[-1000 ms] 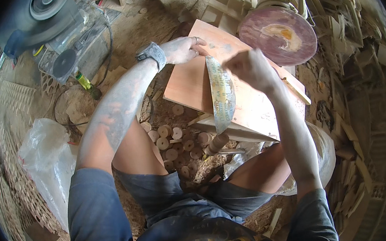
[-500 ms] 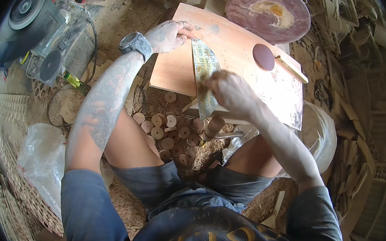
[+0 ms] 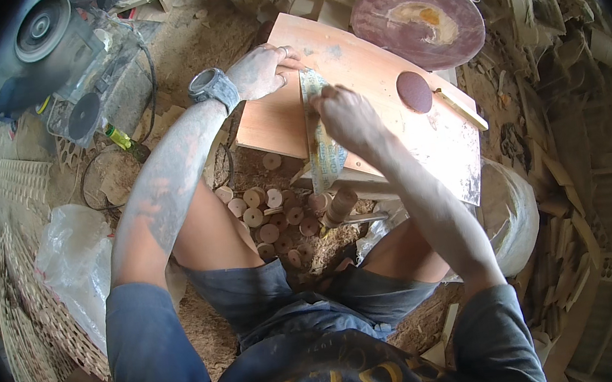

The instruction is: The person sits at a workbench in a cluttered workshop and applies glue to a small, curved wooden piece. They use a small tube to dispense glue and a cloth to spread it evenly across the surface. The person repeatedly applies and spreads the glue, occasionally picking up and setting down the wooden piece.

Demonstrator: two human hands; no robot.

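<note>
A pale strip with a printed backing point(image 3: 326, 157), which looks like sandpaper, lies on a light wooden board point(image 3: 384, 84) in front of me, its near end sticking out past the edge. My left hand point(image 3: 262, 71), with a watch at the wrist, reaches to the strip's far end, fingers bent and fingertips pressing there. Over the upper part of the strip is my right hand point(image 3: 350, 116), closed in a fist; whatever is inside it is hidden. A dark red sanding disc point(image 3: 414, 92) rests on the board, right of my right hand.
A large round sanding wheel point(image 3: 419, 23) stands beyond the board. Beside the disc lies a small wooden stick point(image 3: 461, 108). Several wooden discs point(image 3: 269, 233) are heaped below, between my legs. A dusty machine point(image 3: 43, 36) stands far left, a plastic bag point(image 3: 75, 255) near left.
My right hand has moved up along the strip, away from me and slightly left. My left hand stays at the far end, shifted only slightly with the view.
</note>
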